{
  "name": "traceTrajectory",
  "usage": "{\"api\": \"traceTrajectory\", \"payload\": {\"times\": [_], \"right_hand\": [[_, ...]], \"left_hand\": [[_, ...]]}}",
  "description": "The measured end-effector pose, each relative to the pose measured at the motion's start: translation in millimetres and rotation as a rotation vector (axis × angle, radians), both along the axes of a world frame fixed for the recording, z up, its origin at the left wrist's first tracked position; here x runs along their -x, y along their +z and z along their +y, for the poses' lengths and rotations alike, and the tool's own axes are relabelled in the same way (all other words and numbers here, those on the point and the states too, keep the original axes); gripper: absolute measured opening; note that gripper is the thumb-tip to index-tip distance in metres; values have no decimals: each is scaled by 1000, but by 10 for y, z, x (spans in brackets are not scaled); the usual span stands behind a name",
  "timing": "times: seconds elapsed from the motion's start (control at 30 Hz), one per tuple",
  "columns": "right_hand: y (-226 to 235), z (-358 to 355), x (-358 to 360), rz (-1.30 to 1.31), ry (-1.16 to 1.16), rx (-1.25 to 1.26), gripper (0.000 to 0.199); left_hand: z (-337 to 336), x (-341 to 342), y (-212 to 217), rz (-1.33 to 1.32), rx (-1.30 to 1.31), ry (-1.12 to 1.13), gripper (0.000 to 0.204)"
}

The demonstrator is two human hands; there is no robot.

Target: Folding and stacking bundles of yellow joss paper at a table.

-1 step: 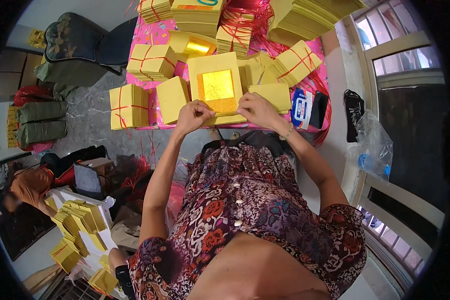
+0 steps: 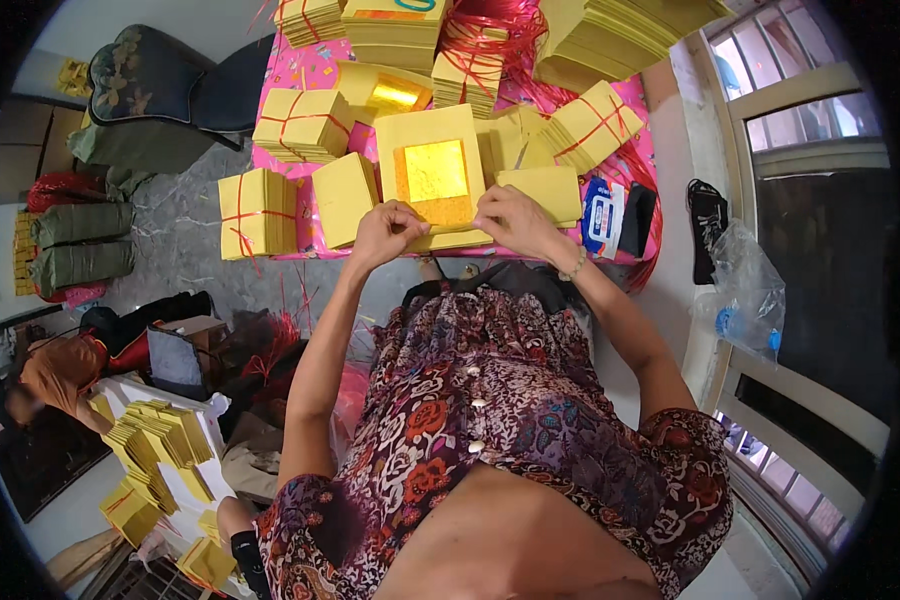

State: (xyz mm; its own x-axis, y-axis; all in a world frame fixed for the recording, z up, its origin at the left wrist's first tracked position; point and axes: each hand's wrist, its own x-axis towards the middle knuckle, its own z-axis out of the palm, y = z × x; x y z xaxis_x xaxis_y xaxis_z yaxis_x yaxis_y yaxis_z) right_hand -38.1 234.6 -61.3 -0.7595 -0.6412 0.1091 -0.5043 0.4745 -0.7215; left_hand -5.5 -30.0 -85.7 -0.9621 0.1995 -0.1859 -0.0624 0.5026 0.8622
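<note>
At the table's near edge lies a yellow paper sheet (image 2: 425,122) with a square of shiny gold foil (image 2: 437,170) on an orange patch. It rests on other yellow paper. My left hand (image 2: 390,232) is closed in a pinch on the sheet's near left corner. Opposite it, my right hand (image 2: 518,222) pinches the near right corner, fingertips curled over the edge. A stack of plain yellow paper (image 2: 345,200) stands just left of my left hand, and another yellow stack (image 2: 548,190) lies right beside my right hand. The fingers cover the sheet's near corners.
Bundles of yellow paper tied with red string (image 2: 305,122) stand across the pink tablecloth (image 2: 288,70). A wipes pack (image 2: 603,215) lies at the right. Red plastic string (image 2: 490,45) is heaped at the back. Lower left, another person (image 2: 62,372) is beside a white table with yellow paper.
</note>
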Motion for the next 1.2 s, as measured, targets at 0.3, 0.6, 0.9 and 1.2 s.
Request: {"api": "traceTrajectory", "payload": {"times": [0.3,0.6,0.9,1.2], "right_hand": [[19,-22,-16,-25,-12,-10,16],[32,-28,-44,-12,-20,-39,16],[12,-32,-25,78,-2,57,21],[58,171,-72,74,71,17,27]], "left_hand": [[42,-19,56,31,12,19,19],[56,-36,81,59,44,18,19],[53,-20,169,46,117,35,19],[111,-19,191,241,145,47,15]]}}
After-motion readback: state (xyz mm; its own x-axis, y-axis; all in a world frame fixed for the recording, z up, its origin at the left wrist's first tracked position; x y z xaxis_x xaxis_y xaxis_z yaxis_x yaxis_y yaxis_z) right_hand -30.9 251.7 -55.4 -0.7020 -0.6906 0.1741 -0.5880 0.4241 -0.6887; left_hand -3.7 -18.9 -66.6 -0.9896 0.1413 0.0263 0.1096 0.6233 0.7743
